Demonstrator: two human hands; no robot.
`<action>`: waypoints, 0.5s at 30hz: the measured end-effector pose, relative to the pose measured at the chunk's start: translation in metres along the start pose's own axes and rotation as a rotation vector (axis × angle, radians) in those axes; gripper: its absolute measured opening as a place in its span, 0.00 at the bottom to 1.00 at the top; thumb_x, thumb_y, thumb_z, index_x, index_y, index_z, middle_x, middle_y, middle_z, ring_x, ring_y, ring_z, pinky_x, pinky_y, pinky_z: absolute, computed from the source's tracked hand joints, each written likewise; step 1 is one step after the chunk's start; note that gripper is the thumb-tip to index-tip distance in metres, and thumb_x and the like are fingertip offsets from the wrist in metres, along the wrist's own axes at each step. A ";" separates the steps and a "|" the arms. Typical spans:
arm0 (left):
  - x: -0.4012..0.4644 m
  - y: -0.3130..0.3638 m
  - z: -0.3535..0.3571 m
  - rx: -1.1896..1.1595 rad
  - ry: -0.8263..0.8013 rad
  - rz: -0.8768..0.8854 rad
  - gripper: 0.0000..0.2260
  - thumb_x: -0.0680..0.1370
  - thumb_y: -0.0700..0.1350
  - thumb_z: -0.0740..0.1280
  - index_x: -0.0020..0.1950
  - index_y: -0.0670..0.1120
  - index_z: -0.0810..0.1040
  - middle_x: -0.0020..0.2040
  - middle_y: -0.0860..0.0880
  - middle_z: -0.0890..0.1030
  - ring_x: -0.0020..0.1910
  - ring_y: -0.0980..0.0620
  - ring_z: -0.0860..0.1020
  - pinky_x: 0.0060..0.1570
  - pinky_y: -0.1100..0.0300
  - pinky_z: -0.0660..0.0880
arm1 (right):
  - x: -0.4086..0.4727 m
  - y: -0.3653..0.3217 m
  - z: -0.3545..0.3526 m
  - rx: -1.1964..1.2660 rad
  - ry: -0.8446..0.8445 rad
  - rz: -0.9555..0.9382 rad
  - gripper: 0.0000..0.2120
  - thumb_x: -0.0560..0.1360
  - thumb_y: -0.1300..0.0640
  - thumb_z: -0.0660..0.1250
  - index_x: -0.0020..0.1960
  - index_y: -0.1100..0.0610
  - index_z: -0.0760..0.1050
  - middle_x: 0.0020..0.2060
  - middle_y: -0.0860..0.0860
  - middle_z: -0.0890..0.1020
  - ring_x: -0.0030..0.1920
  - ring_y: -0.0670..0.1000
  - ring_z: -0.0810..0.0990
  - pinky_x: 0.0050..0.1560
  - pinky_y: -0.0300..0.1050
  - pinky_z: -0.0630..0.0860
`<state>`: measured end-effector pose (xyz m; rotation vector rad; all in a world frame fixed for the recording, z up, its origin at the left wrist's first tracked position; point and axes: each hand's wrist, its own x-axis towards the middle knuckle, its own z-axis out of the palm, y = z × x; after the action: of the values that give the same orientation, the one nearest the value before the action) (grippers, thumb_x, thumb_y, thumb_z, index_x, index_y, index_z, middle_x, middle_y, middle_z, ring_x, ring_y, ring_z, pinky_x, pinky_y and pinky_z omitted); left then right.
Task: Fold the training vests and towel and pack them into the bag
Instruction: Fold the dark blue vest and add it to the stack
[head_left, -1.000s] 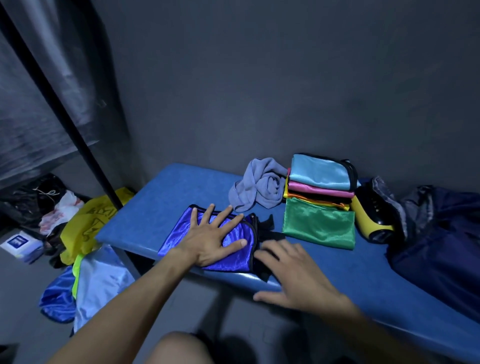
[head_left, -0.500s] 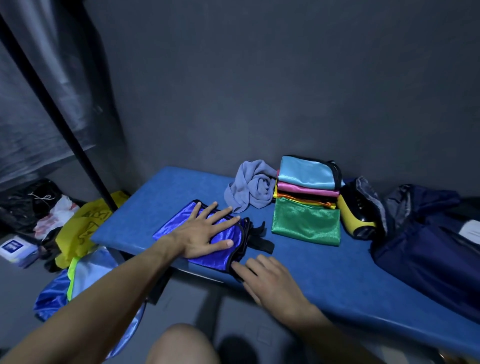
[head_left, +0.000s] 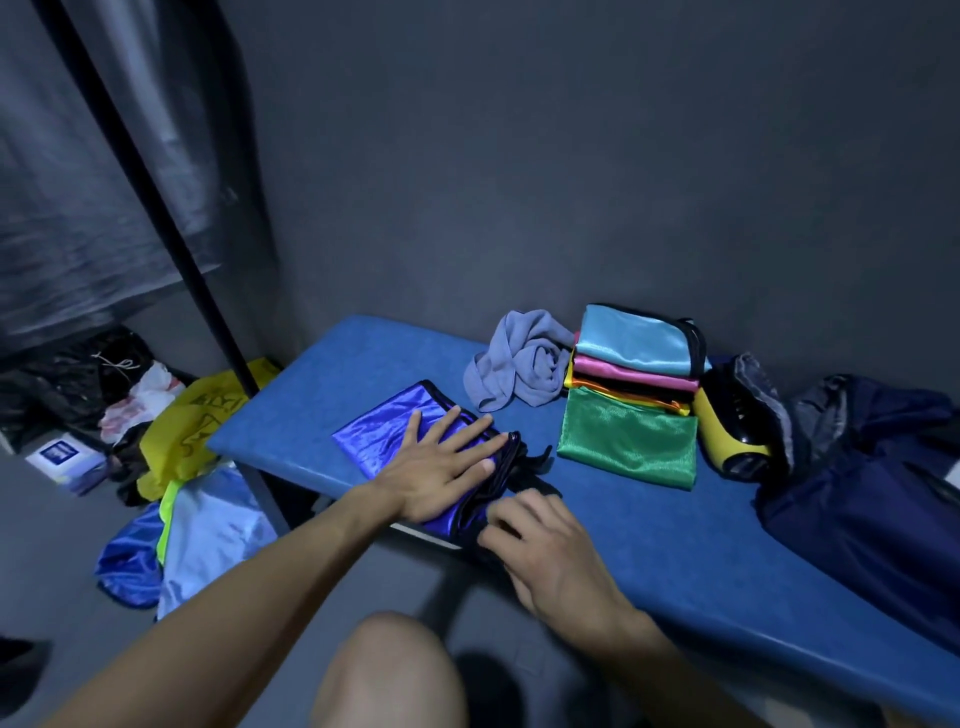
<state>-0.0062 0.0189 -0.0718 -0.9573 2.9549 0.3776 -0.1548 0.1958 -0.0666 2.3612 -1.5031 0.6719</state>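
Observation:
A shiny blue vest (head_left: 382, 431) with black trim lies partly folded at the near edge of the blue bench (head_left: 649, 525). My left hand (head_left: 441, 467) presses flat on it, fingers spread. My right hand (head_left: 545, 551) sits at the vest's near right corner, fingertips curled onto the black trim (head_left: 524, 465). A crumpled grey towel (head_left: 519, 364) lies behind. Beside it stands a stack of folded vests (head_left: 639, 364), light blue on top, with a green vest (head_left: 628, 436) in front. The dark navy bag (head_left: 872, 483) lies at the right.
A yellow and black object (head_left: 732, 431) sits between the stack and the bag. On the floor at left lie a yellow bag (head_left: 192, 431), more vests (head_left: 171, 545) and clutter. A black pole (head_left: 171, 228) slants down by the bench corner. My knee (head_left: 389, 670) is below.
My right hand has moved left and nearer the vest's corner, and its fingers have curled onto the black trim. The left hand stays flat on the blue vest.

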 end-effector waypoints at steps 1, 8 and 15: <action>0.000 -0.001 0.000 0.009 0.001 0.015 0.28 0.77 0.71 0.35 0.79 0.72 0.44 0.82 0.64 0.43 0.82 0.51 0.37 0.75 0.36 0.31 | 0.003 0.001 -0.001 0.019 -0.007 -0.024 0.09 0.72 0.61 0.68 0.50 0.52 0.75 0.54 0.48 0.78 0.52 0.55 0.77 0.48 0.49 0.73; 0.002 -0.010 -0.003 0.159 -0.072 0.134 0.30 0.76 0.69 0.41 0.78 0.71 0.37 0.82 0.62 0.38 0.82 0.47 0.36 0.75 0.31 0.36 | 0.043 0.021 0.001 0.279 -0.159 -0.019 0.08 0.75 0.60 0.66 0.53 0.53 0.78 0.56 0.46 0.79 0.59 0.52 0.76 0.58 0.47 0.69; 0.010 -0.013 -0.023 0.259 -0.148 0.267 0.38 0.66 0.64 0.39 0.77 0.67 0.35 0.83 0.58 0.38 0.82 0.46 0.37 0.76 0.33 0.35 | 0.072 0.027 0.022 0.485 -0.204 0.111 0.05 0.79 0.59 0.66 0.54 0.55 0.77 0.53 0.53 0.80 0.56 0.55 0.76 0.52 0.46 0.69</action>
<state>-0.0054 -0.0020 -0.0529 -0.4876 2.9019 0.0596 -0.1481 0.1182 -0.0498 2.7873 -1.7249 0.9371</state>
